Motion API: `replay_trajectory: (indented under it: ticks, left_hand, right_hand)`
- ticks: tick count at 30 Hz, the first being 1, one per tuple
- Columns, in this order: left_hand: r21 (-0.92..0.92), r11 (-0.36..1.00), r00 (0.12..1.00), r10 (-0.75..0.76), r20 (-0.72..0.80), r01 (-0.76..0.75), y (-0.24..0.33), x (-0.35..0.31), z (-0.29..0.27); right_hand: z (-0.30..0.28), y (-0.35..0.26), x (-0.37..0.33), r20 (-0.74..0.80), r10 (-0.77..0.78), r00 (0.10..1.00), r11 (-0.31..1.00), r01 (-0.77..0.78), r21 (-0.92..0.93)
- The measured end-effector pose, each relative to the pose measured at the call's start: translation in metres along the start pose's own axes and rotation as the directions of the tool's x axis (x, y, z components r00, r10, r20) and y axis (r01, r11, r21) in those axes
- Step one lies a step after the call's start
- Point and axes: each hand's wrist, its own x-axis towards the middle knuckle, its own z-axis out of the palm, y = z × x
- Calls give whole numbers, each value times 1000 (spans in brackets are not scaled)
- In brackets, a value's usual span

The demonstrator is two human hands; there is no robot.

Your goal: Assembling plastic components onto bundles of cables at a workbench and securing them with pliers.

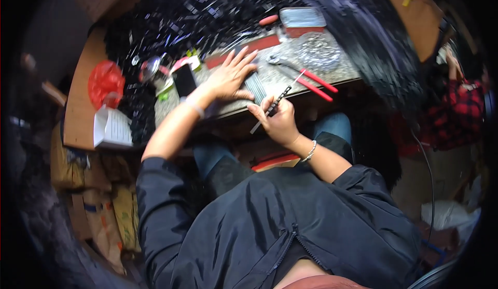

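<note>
- Two hands at work, apart from each other, at the near edge of a speckled stone slab [332, 73].
- Right hand [280, 123] pinched shut on a thin rod [272, 107], dark with a pale lower end, held slanted, just off the slab edge above the lap.
- Rod looks light, stiff and narrow, likely smooth; best gripped near the middle between thumb and fingertips, as now.
- Left hand [231, 76] lies flat, fingers spread, pressing on a grey ribbed bundle [255, 86] on the slab; not closed around anything.
- Left forearm reaches forward with sleeve pushed up, pale band at wrist; right wrist bent inward, beaded bracelet on it.
- Pliers with red handles [311, 81] lie just right of the hands.
- Coil of silvery chain [317, 53] behind the pliers; metal tin [302, 16] further back.
- Phone [184, 80] left of the left hand; red plastic bag [105, 84] and white paper pad [111, 128] well left.
- Heap of small black parts [207, 14] covers the back of the table.
- Another person in a red checked sleeve [459, 110] at far right.
</note>
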Motion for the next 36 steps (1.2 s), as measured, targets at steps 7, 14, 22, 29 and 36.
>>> replay_trajectory:
  ticks: [7, 14, 22, 29, 36]
  left_hand:
    - [-259, 937, 948, -279, -149, 235, 136, -5, -29]
    - [30, 910, 891, -396, -222, 413, 204, -40, -114]
    - [407, 903, 984, -171, 49, 137, 178, -48, -226]
    - [603, 798, 898, -253, 360, -17, 186, -39, -193]
    - [671, 732, 980, 23, -195, 116, 189, -54, -172]
  right_hand:
    - [-75, -66, 7, -412, -107, 905, 788, 329, 520]
    - [-116, -95, -15, -107, 71, 992, 371, 73, 926]
    - [-65, -131, -21, 259, -612, 747, 761, 645, -62]
    - [7, -21, 3, 540, -44, 840, 984, -59, 170]
    - [1, 35, -44, 554, 255, 793, 849, -458, 265]
